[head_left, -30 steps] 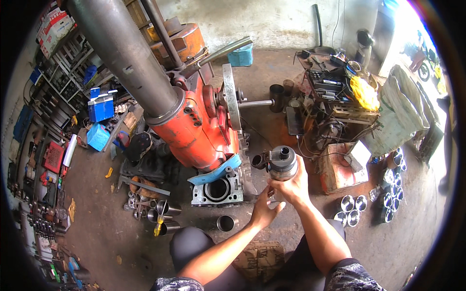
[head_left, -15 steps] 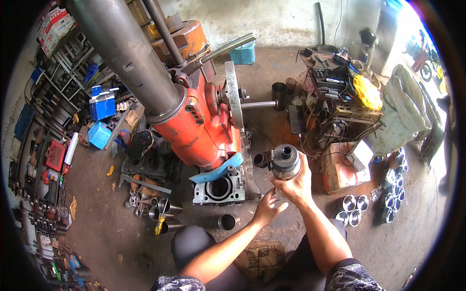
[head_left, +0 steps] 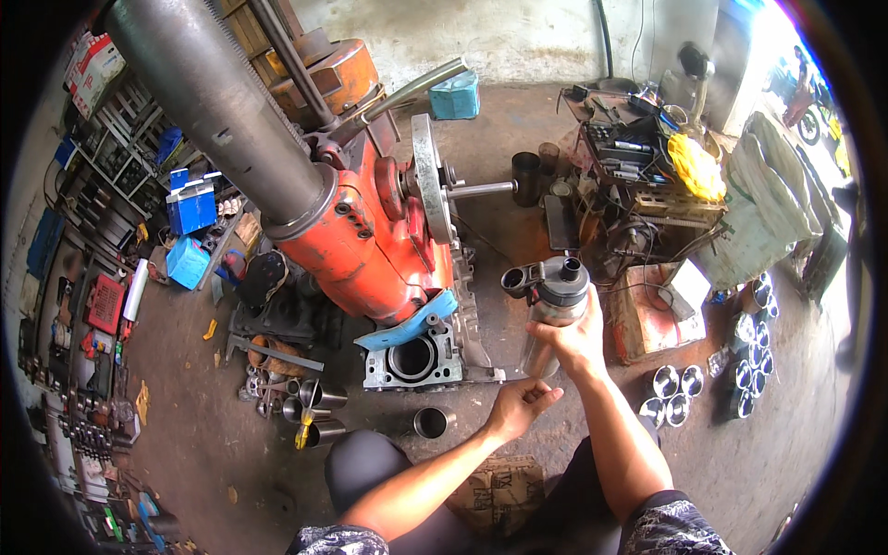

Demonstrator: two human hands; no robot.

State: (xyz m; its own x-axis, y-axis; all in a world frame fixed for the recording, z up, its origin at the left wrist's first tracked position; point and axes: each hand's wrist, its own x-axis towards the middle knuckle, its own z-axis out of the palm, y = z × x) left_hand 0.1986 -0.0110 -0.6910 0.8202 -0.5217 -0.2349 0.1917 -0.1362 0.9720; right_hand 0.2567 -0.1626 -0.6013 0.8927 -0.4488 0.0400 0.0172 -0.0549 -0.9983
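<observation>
Bottle [head_left: 561, 294], one: above floor [head_left: 208, 398], near engine block [head_left: 448, 359]. Right hand [head_left: 577, 344]: fingers wrapped around bottle. Left hand [head_left: 518, 411]: near bottle's lower end, fingers loosely curled, partly open, nothing visible held.

A drinking bottle [head_left: 561, 294] in my right hand [head_left: 579, 342] sits right of an engine block [head_left: 384, 372], my left hand [head_left: 518, 408] nearer me. A cylinder sleeve [head_left: 447, 423] sits between me and the block; tools [head_left: 633, 145] lie beyond, at right.

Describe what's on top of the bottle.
On the bottle sits a dark lid with a spout, its cap open at left. The lid hides the mouth; the right hand covers part of the side.
</observation>
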